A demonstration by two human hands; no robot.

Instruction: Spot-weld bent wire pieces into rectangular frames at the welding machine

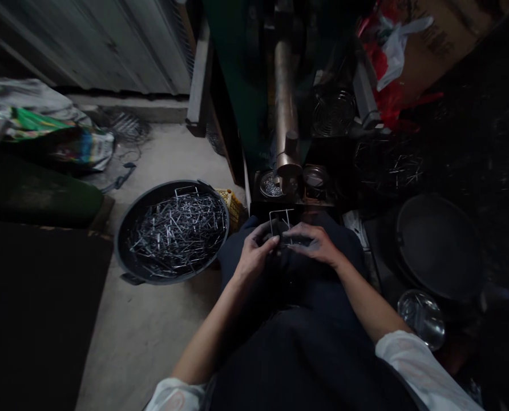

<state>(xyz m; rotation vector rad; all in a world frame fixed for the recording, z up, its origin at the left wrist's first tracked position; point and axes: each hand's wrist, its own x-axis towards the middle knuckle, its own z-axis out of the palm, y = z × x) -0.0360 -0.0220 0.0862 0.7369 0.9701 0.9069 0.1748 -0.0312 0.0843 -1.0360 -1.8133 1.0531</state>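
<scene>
Dark clothing [289, 354] lies below the grip, where left hand [254, 248] and right hand [316, 242] pinch a bent wire's [280, 211] opposite legs, likely to steady it, the tub [118, 251] leftward, presumably within reach.

The only view comes from the person's head, facing forward and steeply down over the lap [280, 354]; the forearms and hands are close, while the machine [286, 108] and metal wall [121, 45] sit farther off.
</scene>
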